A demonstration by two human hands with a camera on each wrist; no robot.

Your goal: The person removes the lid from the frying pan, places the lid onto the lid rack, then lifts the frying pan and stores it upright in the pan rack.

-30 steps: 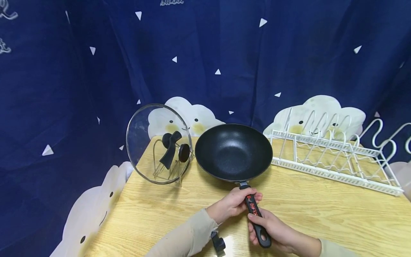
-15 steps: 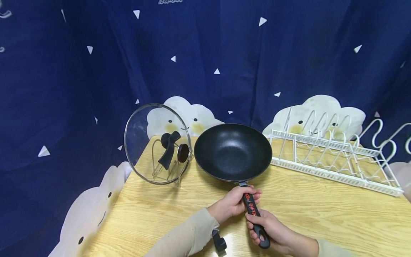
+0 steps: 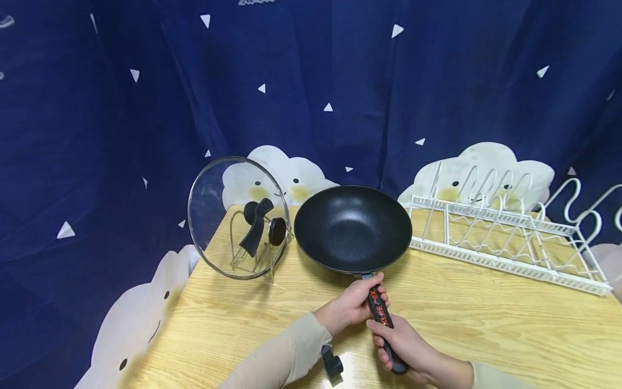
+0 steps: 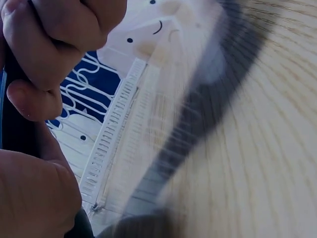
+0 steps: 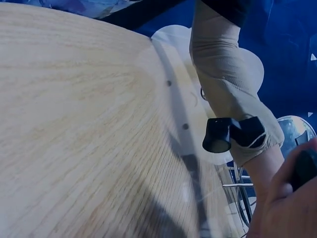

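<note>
A black wok (image 3: 352, 229) faces me with its dark inside showing, and its handle (image 3: 380, 308) with red lettering points towards me. Just below the wok's rim, my left hand (image 3: 351, 305) grips the handle, thumb lying along the top. My right hand (image 3: 405, 343) holds the handle nearer its end. In the left wrist view, curled fingers (image 4: 59, 34) wrap the dark handle (image 4: 17, 119). At the right edge of the right wrist view, a hand (image 5: 292, 208) holds the handle. Whether the wok's base touches the table, I cannot tell.
Left of the wok, a glass lid (image 3: 214, 216) with a black knob stands upright in a wire stand (image 3: 233, 237). A white wire rack (image 3: 500, 265) lies at the right of the wooden table (image 3: 486, 329). A blue curtain (image 3: 311, 65) hangs behind.
My left fingers and thumb have shifted from lying across the handle to wrapping it. The handle has rolled slightly, and its end hole no longer shows. The wok stays nearly in place.
</note>
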